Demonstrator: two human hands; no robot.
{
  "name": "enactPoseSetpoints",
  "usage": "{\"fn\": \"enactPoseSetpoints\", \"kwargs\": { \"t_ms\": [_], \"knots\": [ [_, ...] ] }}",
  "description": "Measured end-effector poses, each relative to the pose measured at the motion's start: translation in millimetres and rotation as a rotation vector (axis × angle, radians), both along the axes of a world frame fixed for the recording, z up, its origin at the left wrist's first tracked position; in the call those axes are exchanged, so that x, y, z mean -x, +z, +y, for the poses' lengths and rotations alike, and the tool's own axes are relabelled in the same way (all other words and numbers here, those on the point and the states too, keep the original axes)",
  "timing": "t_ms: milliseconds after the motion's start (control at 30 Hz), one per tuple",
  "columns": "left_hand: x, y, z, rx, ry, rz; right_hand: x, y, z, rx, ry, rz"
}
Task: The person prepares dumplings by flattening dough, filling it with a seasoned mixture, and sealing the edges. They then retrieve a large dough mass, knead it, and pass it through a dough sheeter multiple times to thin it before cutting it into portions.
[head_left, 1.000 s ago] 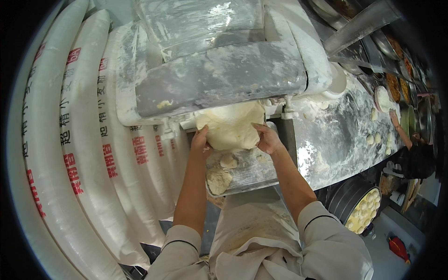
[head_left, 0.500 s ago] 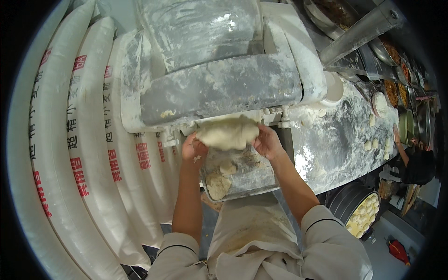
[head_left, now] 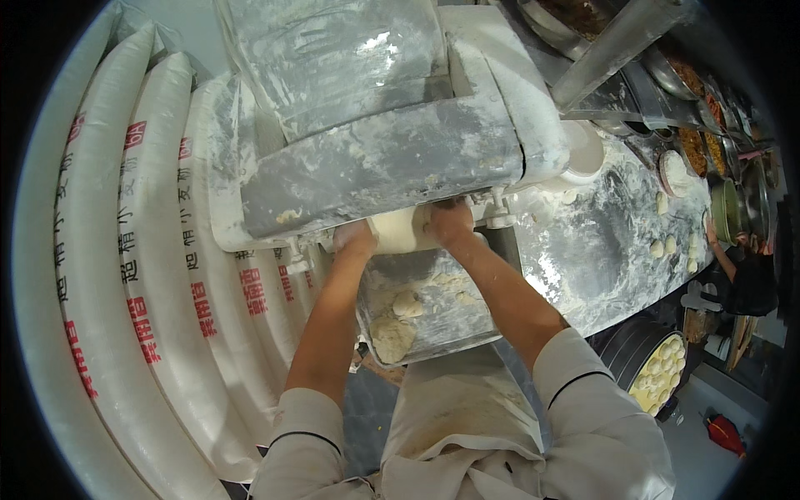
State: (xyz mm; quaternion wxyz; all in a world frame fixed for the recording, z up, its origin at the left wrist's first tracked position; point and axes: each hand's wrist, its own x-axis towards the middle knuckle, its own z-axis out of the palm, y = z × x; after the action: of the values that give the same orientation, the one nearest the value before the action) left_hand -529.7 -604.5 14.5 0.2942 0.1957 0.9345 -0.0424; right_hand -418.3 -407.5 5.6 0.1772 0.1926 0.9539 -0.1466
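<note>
A pale sheet of dough (head_left: pixel 402 232) lies at the lower opening of a flour-dusted dough roller machine (head_left: pixel 392 167), its far edge hidden under the grey cover. At the dough's left end is my left hand (head_left: pixel 357 240), closed on it, fingers partly hidden. My right hand (head_left: pixel 450 223) grips the right end, its fingertips out of sight beneath the cover. Below both hands sits a metal tray (head_left: pixel 437 321), floury inside. It holds a rough lump of dough (head_left: pixel 392 337) and a smaller dough piece (head_left: pixel 407 304) at its left side.
Several white sacks (head_left: pixel 158 275) stand along the left. A floured worktable (head_left: pixel 600 242) extends right, with small dough pieces (head_left: pixel 657 248) and a bowl of flour (head_left: pixel 679 175). A round steamer (head_left: pixel 658 371) of buns stands lower right. Another person's hand (head_left: pixel 712 229) rests at the table's far end.
Both my hands have moved away from me, up to the machine's opening, taking the dough partly under the cover. The view has shifted slightly.
</note>
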Motion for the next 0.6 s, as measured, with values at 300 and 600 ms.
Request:
{"fn": "enactPoseSetpoints", "kwargs": {
  "t_ms": [300,600],
  "knots": [
    [-82,216,-61,-0.542,0.299,-0.349,-123,110,13,0.911,-0.172,0.089],
    [112,466,45,-0.97,-0.166,0.656,10,397,26,1.605,-0.371,0.542]
  ]
}}
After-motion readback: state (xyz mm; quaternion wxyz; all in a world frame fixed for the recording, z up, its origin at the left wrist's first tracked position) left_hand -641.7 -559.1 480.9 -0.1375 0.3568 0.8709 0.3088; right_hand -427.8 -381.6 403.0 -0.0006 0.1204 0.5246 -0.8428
